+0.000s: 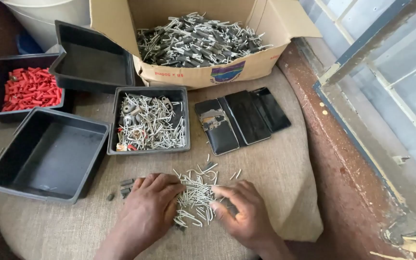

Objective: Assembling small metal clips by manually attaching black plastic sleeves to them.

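Nearest the camera, both bare hands lie palm down on a beige woven cloth (275,168) and come in from either side of a loose pile of small bent grey metal wire pieces (196,197). The left hand (148,212) reaches in from the lower left, wrist low, fingers gently curled, their tips resting on the left edge of the pile. The right hand (246,214) angles in from the lower right, its fingers bent and gathered on the pile's right side; whether they actually pinch a piece cannot be told. The hands stay apart, with the pile between them. A few dark stubby parts (125,187) lie just beside the left hand's knuckles.

Farther out, a black plastic tray of the same grey wire pieces (150,123) sits directly beyond the pile. To its left is an empty black plastic tray (49,156), and to its right three flat dark rectangular slabs (241,120) lie side by side on the cloth.

Farther still, another empty black tray (92,55) leans tilted against a black tray of small red plastic sleeves (27,89). At the far edge stands an open brown cardboard box heaped with grey metal parts (198,43).
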